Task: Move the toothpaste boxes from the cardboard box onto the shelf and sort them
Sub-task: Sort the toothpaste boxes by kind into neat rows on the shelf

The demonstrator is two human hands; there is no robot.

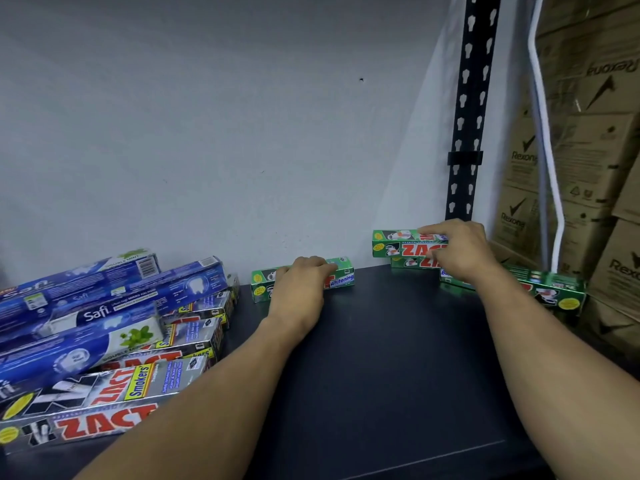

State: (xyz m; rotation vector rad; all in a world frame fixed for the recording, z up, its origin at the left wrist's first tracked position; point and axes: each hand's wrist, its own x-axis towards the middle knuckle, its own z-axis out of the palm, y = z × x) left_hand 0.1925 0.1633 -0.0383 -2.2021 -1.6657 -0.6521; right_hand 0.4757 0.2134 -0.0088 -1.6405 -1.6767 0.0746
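Head view: a dark, flat shelf (381,358) runs back to a pale grey wall (207,116). The left grip (301,289) lies over a green cardboard whitening toothpaste box (341,277) that sits lengthwise against the wall, its fingers curled over the box's top edge. The right grip (457,251) pinches the top green Zact toothpaste box (391,242) of a small stack at the shelf's right rear, fingers on its top and thumb on its front. A lower green Zact box (412,262) lies under it, and another green box (561,292) rests near the shelf's right edge. On the left lie long blue Safi toothpaste boxes (104,289), piled on silver Zact Smokers' boxes (114,386). A black slotted steel upright (471,98) stands behind the right grip, with a white cable (547,150) and brown Rexona cartons (595,150) beyond.
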